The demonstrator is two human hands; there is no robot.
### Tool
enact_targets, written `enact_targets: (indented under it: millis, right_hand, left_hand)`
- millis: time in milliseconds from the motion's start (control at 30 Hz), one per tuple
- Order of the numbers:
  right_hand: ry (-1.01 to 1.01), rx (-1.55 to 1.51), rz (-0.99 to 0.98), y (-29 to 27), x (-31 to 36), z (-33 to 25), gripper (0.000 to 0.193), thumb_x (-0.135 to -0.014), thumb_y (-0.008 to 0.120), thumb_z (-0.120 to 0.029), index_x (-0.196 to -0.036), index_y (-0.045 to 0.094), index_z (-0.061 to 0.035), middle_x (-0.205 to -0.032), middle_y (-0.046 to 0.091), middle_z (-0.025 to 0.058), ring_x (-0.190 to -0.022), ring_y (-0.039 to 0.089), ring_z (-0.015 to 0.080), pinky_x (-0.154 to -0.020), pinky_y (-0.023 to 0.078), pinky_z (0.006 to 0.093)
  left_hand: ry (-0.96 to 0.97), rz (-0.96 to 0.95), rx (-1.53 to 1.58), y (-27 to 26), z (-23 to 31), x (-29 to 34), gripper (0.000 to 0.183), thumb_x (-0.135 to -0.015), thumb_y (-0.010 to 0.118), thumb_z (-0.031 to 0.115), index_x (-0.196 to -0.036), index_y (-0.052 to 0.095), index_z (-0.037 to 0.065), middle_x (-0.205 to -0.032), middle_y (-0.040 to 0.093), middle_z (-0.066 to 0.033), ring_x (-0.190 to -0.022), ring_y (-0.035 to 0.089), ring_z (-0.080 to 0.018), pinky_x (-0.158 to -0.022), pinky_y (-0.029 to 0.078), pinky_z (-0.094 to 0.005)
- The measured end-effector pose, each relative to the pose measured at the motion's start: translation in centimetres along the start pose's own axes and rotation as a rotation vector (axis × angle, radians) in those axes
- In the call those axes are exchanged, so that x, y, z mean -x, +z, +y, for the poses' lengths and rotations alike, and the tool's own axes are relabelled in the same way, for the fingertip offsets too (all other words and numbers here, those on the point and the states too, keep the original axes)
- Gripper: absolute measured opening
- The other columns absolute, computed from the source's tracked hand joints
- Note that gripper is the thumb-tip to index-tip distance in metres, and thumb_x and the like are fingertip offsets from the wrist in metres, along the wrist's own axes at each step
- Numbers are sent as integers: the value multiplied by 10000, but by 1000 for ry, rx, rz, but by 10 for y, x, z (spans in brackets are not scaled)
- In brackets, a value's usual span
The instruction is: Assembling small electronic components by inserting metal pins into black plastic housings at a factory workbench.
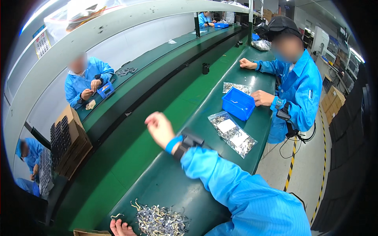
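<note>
My left hand [121, 229] is at the lower edge, its fingers curled. At its fingertips is a small curly wire piece [117, 216], pale with a dark end, apparently pinched there. Right beside this hand lies a loose heap of similar small wire pieces [161, 220], white, grey and dark, on the green work surface. My right hand [159, 129] reaches out past the edge of that surface, above the lower green belt. Its fingers are loosely bent and somewhat apart, and I see nothing in them. A blue band and a dark device sit on that wrist.
At right, a person in blue [299, 86] touches a blue bin [238, 104]. Clear bags of small parts [232, 133] lie nearer. Across the belt another person [84, 80] handles something small by a blue box [105, 90]. Cardboard and black trays [61, 137] stand at left.
</note>
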State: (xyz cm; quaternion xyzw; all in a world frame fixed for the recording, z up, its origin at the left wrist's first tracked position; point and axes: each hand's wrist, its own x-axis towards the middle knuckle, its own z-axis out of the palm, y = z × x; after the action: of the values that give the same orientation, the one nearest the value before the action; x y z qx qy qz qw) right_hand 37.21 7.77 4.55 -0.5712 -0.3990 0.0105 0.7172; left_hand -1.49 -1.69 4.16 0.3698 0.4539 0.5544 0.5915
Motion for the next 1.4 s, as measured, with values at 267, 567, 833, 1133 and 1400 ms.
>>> enact_targets:
  millis: [267,567,833,1133,1400]
  right_hand:
    - [326,314,495,-82,-134,84,303,-725,628,-45,-1011,529,-30,-1076,508,206,-977,553,362,-900,453,422]
    - [408,583,789,-133,-193,170,541,-676,732,-61,-1120,432,10,-1164,427,205,-1086,473,390,-960,409,464]
    - [163,692,864,-183,-255,232,813,-631,781,-129,-1284,334,55,-1233,464,264,-1161,473,419,-1001,403,472]
    - [448,596,584,-193,-272,236,849,-663,820,-233,-1263,281,31,-1093,592,308,-1022,601,429,-926,481,444]
    - [239,547,597,-167,-253,220,229,-761,627,-85,-978,696,-92,-964,696,161,-928,663,335,-831,510,403]
  left_hand:
    - [48,27,-98,-1,-2,-1,350,-930,557,216,-1264,486,138,-1105,607,-68,-868,538,-165,-759,408,-302]
    - [-17,124,-125,-3,-5,-1,513,-954,492,367,-1370,429,73,-1283,485,-142,-1017,452,-227,-910,326,-339]
    - [-50,136,-31,7,4,-3,445,-964,462,175,-1385,398,45,-1153,582,-139,-852,591,-179,-717,533,-251]
    - [-117,60,99,-18,8,-14,485,-973,435,137,-1433,310,48,-1175,557,-162,-878,590,-211,-696,562,-286]
    - [90,262,-293,55,22,-1,431,-964,525,230,-1345,379,92,-1072,575,-88,-762,528,-142,-648,478,-256]
